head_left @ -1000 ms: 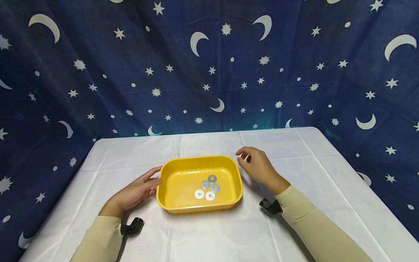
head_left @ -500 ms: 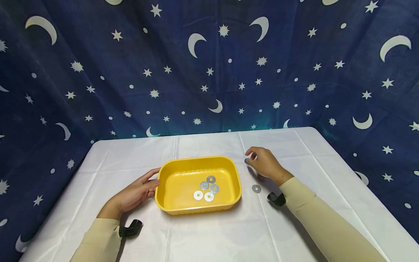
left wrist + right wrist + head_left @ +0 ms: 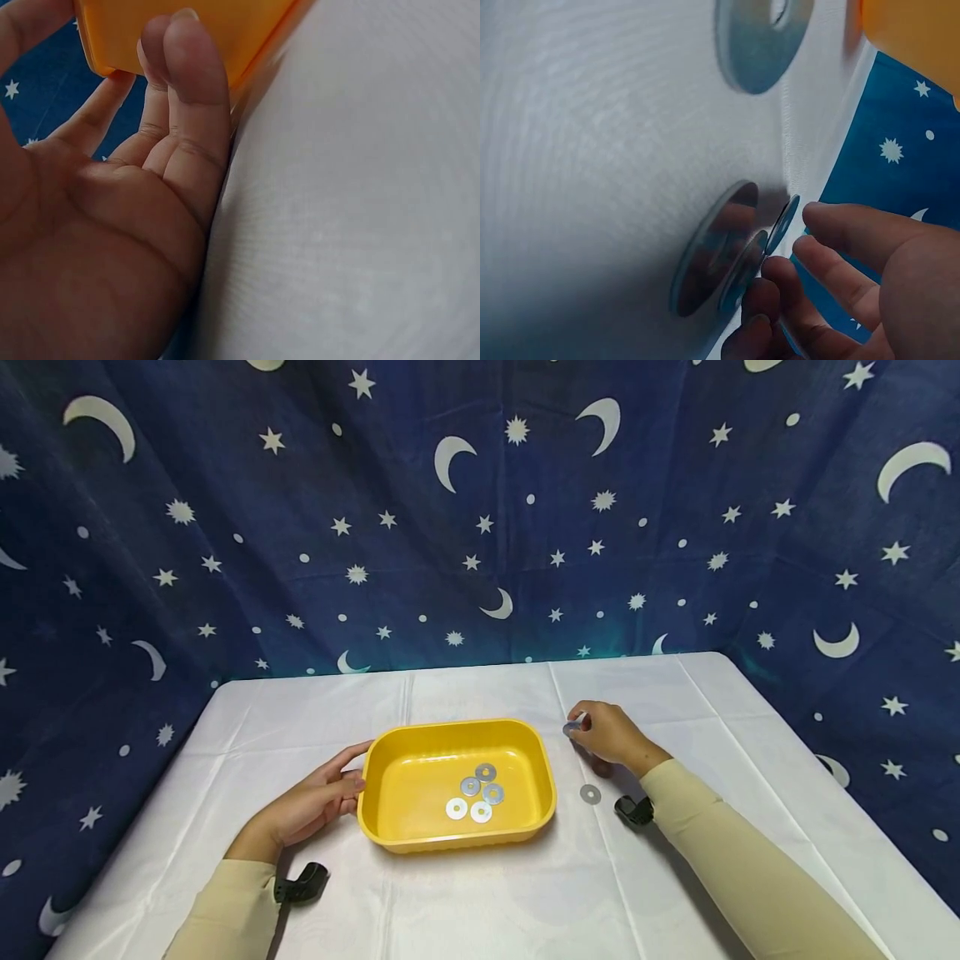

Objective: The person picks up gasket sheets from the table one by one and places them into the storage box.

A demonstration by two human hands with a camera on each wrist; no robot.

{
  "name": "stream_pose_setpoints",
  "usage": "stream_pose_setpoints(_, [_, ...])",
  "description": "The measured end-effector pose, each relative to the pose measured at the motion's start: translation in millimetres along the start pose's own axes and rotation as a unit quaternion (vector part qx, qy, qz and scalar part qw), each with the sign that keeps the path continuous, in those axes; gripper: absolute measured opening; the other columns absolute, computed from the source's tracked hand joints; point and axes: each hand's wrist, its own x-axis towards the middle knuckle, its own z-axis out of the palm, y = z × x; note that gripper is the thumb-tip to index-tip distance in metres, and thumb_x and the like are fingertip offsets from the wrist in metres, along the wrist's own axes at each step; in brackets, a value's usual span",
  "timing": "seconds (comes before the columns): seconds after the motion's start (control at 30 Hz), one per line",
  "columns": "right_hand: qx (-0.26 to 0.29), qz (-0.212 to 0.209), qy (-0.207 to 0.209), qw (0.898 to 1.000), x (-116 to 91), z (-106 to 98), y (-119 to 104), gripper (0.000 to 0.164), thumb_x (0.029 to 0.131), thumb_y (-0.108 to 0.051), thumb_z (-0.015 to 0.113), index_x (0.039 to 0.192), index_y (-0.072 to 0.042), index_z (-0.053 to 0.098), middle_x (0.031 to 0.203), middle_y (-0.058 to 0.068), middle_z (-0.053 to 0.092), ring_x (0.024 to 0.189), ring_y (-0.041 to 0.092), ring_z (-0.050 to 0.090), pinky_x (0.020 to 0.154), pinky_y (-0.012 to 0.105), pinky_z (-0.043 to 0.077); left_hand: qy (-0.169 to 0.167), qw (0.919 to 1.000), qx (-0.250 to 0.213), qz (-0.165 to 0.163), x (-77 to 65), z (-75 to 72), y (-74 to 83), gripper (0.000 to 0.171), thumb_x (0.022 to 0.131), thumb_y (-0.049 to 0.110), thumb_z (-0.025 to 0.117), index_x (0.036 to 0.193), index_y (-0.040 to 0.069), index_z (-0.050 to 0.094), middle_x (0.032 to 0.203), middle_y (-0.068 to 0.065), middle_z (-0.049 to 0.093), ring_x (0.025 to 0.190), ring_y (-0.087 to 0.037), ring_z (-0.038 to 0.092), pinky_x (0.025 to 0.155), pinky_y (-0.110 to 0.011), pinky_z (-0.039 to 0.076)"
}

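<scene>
A yellow plastic tray (image 3: 517,832) sits mid-table with several flat metal washers (image 3: 481,812) inside, toward its right half. My left hand (image 3: 311,800) holds the tray's left end, the thumb at the rim. In the left wrist view its fingers (image 3: 196,64) reach up against the tray wall. To the right of the tray, my right hand (image 3: 609,735) pinches a tilted washer (image 3: 784,223) at its fingertips, low over the table. A second washer (image 3: 571,728) lies by those fingertips, partly covered. Nearer the wrist, another washer (image 3: 590,794) lies flat.
A white cloth (image 3: 480,906) with fold creases covers the table. Behind it hangs a dark blue curtain (image 3: 405,468) printed with moons and stars. Black wrist cameras (image 3: 302,883) hang below both sleeves (image 3: 738,856).
My right hand has moved right from beside the tray's rim, uncovering washers on the cloth, and its fingers have closed on one. The left hand and tray stay nearly still.
</scene>
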Motion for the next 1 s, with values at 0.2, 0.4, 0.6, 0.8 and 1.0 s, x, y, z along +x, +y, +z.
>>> stream_pose_setpoints(0.2, [-0.003, 0.004, -0.006, 1.0, 3.2, 0.9, -0.1, 0.027, 0.093, -0.019, 0.069, 0.117, -0.007, 0.065, 0.089, 0.01, 0.061, 0.068, 0.02, 0.056, 0.061, 0.025, 0.05, -0.002, 1.0, -0.007, 0.005, -1.0, -1.2, -0.7, 0.067, 0.102, 0.016, 0.053, 0.159, 0.021, 0.019, 0.138, -0.012, 0.05, 0.104, -0.014, 0.064, 0.092, -0.026, 0.056])
stream_pose_setpoints(0.4, [-0.012, -0.003, -0.002, 1.0, 5.3, 2.5, 0.5, 0.025, 0.092, -0.016, 0.07, 0.114, -0.006, 0.066, 0.087, 0.01, 0.061, 0.068, 0.019, 0.055, 0.063, 0.027, 0.051, 0.0, 0.9999, -0.012, 0.012, -0.4, -3.2, -3.0, 0.066, 0.102, 0.014, 0.055, 0.159, 0.019, 0.021, 0.131, -0.009, 0.056, 0.103, -0.013, 0.064, 0.089, -0.026, 0.057])
stream_pose_setpoints(0.6, [-0.025, -0.001, -0.001, 1.0, 7.9, 2.8, 1.3, 0.021, 0.092, -0.017, 0.07, 0.11, -0.007, 0.067, 0.089, 0.009, 0.064, 0.078, 0.021, 0.057, 0.079, 0.034, 0.053, 0.001, 0.9997, -0.018, 0.016, 0.8, -3.7, -4.1, 0.068, 0.101, 0.013, 0.056, 0.159, 0.018, 0.021, 0.123, -0.008, 0.057, 0.098, -0.012, 0.064, 0.086, -0.025, 0.057])
stream_pose_setpoints(0.8, [-0.025, 0.018, -0.015, 0.999, 10.2, 0.4, 0.5, 0.022, 0.09, -0.017, 0.073, 0.104, -0.005, 0.062, 0.089, 0.01, 0.063, 0.078, 0.021, 0.056, 0.079, 0.032, 0.053, 0.0, 0.9997, -0.019, 0.017, 0.8, -3.4, -3.7, 0.067, 0.101, 0.013, 0.056, 0.159, 0.018, 0.022, 0.124, -0.008, 0.058, 0.097, -0.012, 0.065, 0.086, -0.025, 0.058])
stream_pose_setpoints(1.0, [-0.032, 0.024, -0.012, 0.999, 9.5, -0.9, 0.7, 0.026, 0.087, -0.017, 0.076, 0.101, -0.006, 0.058, 0.088, 0.009, 0.06, 0.077, 0.02, 0.054, 0.075, 0.029, 0.051, 0.001, 0.9997, -0.019, 0.016, 0.6, -3.1, -3.5, 0.067, 0.101, 0.012, 0.056, 0.159, 0.018, 0.022, 0.124, -0.008, 0.057, 0.097, -0.012, 0.064, 0.086, -0.025, 0.058])
